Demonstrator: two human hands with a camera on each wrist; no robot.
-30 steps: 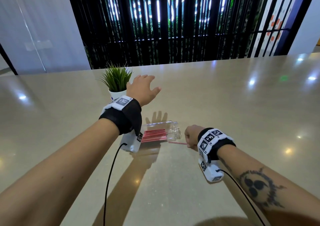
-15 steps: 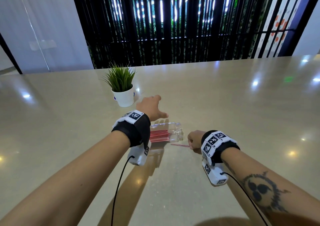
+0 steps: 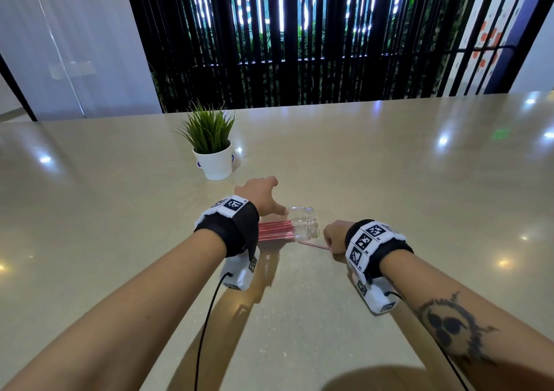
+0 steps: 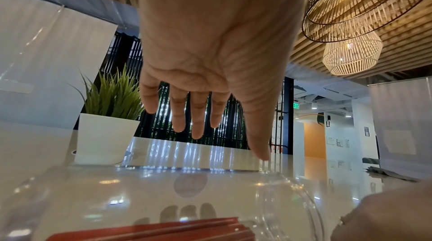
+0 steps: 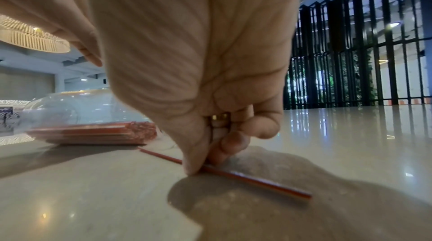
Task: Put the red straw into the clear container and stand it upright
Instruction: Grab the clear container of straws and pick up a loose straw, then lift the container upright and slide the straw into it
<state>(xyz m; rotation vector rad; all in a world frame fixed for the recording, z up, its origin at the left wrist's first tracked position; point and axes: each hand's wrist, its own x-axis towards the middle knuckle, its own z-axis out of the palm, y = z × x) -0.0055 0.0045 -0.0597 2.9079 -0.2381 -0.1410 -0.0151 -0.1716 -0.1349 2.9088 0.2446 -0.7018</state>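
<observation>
Grip: right hand [image 5: 210,97], thumb and fingertips curled down and pinched on a thin red plastic straw [image 5: 254,180] lying flat on the glossy beige stone tabletop [image 3: 389,180]; straw's free end points toward the mouth of a clear plastic screw-neck jar [image 3: 304,225], just short of it. Jar: on its side, mouth toward the right hand, a bundle of red straws [image 3: 274,231] lying lengthwise inside along its lower wall. Left hand [image 3: 259,194]: over the jar's body, fingers [image 4: 197,115] straight and spread, thumb reaching down toward the jar's shoulder; contact with the wall cannot be made out. Both wrists: black straps with white marker-printed blocks and camera units [image 3: 239,273], a black cable trailing from each. Beyond the jar: small white pot of spiky green artificial grass [image 3: 213,150], upright, well apart. Backdrop: black vertical slat screen [image 3: 299,45]; woven basket pendant lamps [image 4: 350,54] overhead.
</observation>
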